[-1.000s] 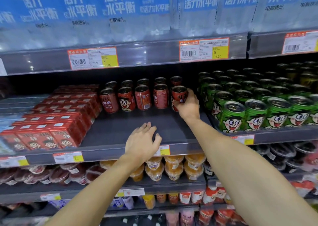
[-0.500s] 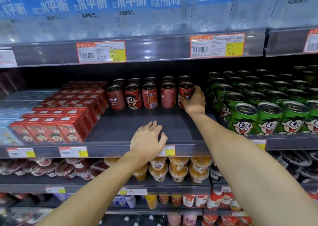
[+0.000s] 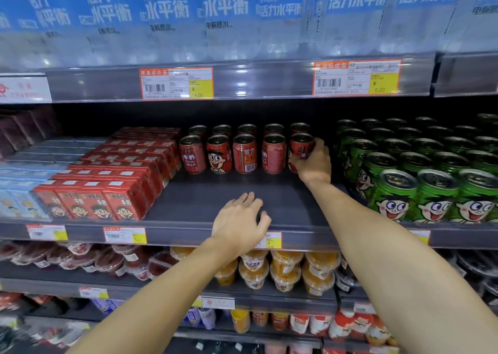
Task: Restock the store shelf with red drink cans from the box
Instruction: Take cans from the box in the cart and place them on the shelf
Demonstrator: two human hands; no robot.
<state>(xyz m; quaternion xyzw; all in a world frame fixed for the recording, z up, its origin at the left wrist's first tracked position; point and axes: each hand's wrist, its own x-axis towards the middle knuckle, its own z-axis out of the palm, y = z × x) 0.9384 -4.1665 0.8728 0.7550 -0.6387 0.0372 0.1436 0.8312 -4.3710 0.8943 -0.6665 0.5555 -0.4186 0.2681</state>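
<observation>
On the far left of the shelf [image 3: 215,208] stand red milk cartons [image 3: 89,202], packed to the front edge. Right of them, two rows of red drink cans [image 3: 231,151] stand upright far back on the shelf, five across, with a wide bare stretch of dark shelf in front. The left hand [image 3: 239,224] rests flat on the front lip of that bare stretch, fingers spread and holding nothing. Further right, the right hand [image 3: 314,162] has its fingers curled round the rightmost front can [image 3: 300,146], which stands in line with the other four, just beside the green cans [image 3: 420,189] filling the bay to the right. The box is out of view. Judging by the open shelf, the restock is at an early stage: two rows are set, and several more rows would be needed to reach the front edge.
</observation>
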